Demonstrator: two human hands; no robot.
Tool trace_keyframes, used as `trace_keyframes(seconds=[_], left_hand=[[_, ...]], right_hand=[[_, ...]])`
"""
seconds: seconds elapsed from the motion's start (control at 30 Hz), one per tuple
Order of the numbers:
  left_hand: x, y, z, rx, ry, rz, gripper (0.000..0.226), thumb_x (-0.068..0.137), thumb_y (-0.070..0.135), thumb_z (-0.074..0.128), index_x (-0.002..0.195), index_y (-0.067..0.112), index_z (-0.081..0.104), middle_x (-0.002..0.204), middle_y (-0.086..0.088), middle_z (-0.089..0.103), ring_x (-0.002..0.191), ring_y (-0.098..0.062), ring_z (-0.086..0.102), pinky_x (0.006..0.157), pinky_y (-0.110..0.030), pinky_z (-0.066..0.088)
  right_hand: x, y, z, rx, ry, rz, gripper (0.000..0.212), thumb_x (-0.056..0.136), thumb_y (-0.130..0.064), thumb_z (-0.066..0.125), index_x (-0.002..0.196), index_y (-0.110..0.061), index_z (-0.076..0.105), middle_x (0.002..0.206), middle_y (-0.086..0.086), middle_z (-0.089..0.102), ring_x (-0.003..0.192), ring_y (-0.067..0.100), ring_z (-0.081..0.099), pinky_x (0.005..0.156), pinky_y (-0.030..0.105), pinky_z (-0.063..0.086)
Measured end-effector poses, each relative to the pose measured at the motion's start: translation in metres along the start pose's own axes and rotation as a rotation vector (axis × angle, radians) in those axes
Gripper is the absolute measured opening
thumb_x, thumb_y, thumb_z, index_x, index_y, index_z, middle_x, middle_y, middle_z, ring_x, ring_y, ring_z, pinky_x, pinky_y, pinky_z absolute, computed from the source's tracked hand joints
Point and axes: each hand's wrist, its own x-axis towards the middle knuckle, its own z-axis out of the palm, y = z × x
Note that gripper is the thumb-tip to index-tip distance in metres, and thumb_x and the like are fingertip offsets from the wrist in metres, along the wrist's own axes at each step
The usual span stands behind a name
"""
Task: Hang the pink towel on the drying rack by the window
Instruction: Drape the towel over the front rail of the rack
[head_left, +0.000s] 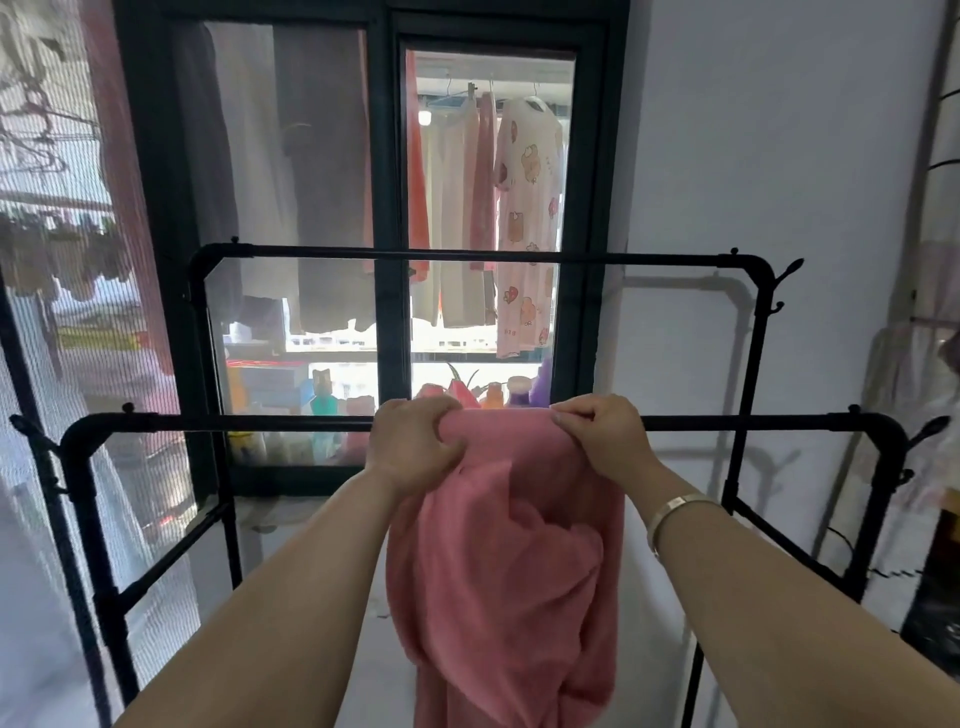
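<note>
The pink towel (509, 561) hangs bunched from the near top bar of the black drying rack (234, 422), its upper edge lying over the bar at the middle. My left hand (415, 441) grips the towel's top edge on the left. My right hand (602, 431), with a silver bracelet on its wrist, pinches the top edge on the right. Both hands sit right at the bar. The towel's lower part drops out of view at the bottom. The rack's far top bar (467, 255) stands bare, higher and closer to the window.
A dark-framed window (389, 208) lies behind the rack, with clothes hanging outside and bottles on the sill. A mesh screen (62, 312) is at the left. A white wall fills the right, with covered items and a dark object at the far right edge.
</note>
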Motion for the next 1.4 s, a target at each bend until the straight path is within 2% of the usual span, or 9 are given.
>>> trace_keyframes(seconds=[0.17,0.3,0.5,0.7,0.83,0.93,1.0,1.2,1.4], left_hand=[[0.001,0.001,-0.002,-0.061,0.014,-0.004,0.031,0.081,0.046,0.066,0.110,0.036,0.069,0.104,0.010,0.071,0.100,-0.021,0.057,0.096,-0.035,0.038],[0.001,0.002,-0.005,-0.154,-0.014,-0.013,0.027,0.088,0.047,0.061,0.111,0.035,0.071,0.102,0.010,0.072,0.102,-0.021,0.058,0.098,-0.041,0.041],[0.004,0.004,-0.010,-0.328,-0.005,-0.066,0.018,0.089,0.046,0.061,0.096,0.037,0.075,0.091,0.013,0.070,0.093,-0.012,0.061,0.090,-0.039,0.049],[0.019,0.006,-0.005,-0.160,0.159,-0.078,0.025,0.096,0.037,0.051,0.101,0.024,0.073,0.100,-0.002,0.056,0.093,-0.019,0.054,0.078,-0.032,0.044],[0.023,0.008,0.002,-0.062,0.168,-0.139,0.023,0.097,0.025,0.049,0.115,0.018,0.063,0.107,-0.006,0.062,0.099,-0.027,0.059,0.085,-0.040,0.049],[0.023,0.005,0.000,-0.044,0.158,-0.179,0.020,0.096,0.029,0.053,0.094,0.012,0.063,0.093,-0.006,0.064,0.085,-0.025,0.060,0.075,-0.038,0.050],[0.019,0.001,-0.003,-0.013,0.122,-0.130,0.034,0.096,0.034,0.050,0.077,0.010,0.062,0.076,-0.005,0.062,0.072,-0.024,0.060,0.065,-0.034,0.048],[0.003,-0.008,-0.006,-0.073,0.100,-0.032,0.020,0.092,0.028,0.052,0.086,0.020,0.069,0.087,0.008,0.061,0.079,-0.012,0.055,0.070,-0.026,0.039],[0.006,-0.003,-0.006,-0.082,0.202,-0.100,0.021,0.093,0.014,0.049,0.076,0.009,0.059,0.079,-0.001,0.059,0.070,-0.019,0.053,0.064,-0.032,0.042]], right_hand=[[-0.001,-0.001,-0.001,0.082,0.032,0.015,0.014,0.087,-0.014,0.065,0.093,-0.012,0.077,0.088,0.002,0.073,0.080,0.010,0.062,0.072,0.013,0.045],[0.001,0.001,-0.001,0.092,0.033,0.023,0.013,0.087,-0.016,0.065,0.092,-0.014,0.077,0.087,0.003,0.074,0.075,0.006,0.061,0.071,0.016,0.046],[0.001,-0.004,0.005,0.064,0.091,0.016,0.015,0.087,-0.019,0.064,0.093,-0.014,0.077,0.089,0.004,0.075,0.088,0.019,0.065,0.089,0.043,0.051],[0.005,-0.017,0.005,0.149,0.131,-0.031,0.013,0.086,-0.017,0.066,0.093,-0.015,0.077,0.088,-0.004,0.074,0.090,0.013,0.067,0.092,0.042,0.052],[0.002,-0.011,0.011,0.124,0.097,-0.014,0.013,0.086,-0.022,0.065,0.085,-0.019,0.078,0.078,-0.008,0.073,0.084,0.016,0.066,0.085,0.047,0.053],[0.002,0.000,0.010,-0.013,0.115,0.012,0.021,0.089,-0.029,0.057,0.089,-0.020,0.076,0.090,0.001,0.073,0.091,0.023,0.062,0.087,0.049,0.050],[0.001,0.008,0.007,-0.118,0.129,-0.014,0.024,0.090,-0.029,0.054,0.093,-0.016,0.074,0.093,0.007,0.072,0.091,0.026,0.061,0.088,0.049,0.049],[0.004,0.009,0.006,-0.158,0.131,-0.050,0.026,0.093,-0.025,0.053,0.091,-0.013,0.076,0.085,0.009,0.074,0.082,0.027,0.064,0.084,0.047,0.050],[0.011,-0.001,0.012,-0.170,0.137,-0.058,0.029,0.092,-0.019,0.052,0.081,-0.007,0.076,0.077,0.012,0.073,0.075,0.028,0.063,0.072,0.044,0.053]])
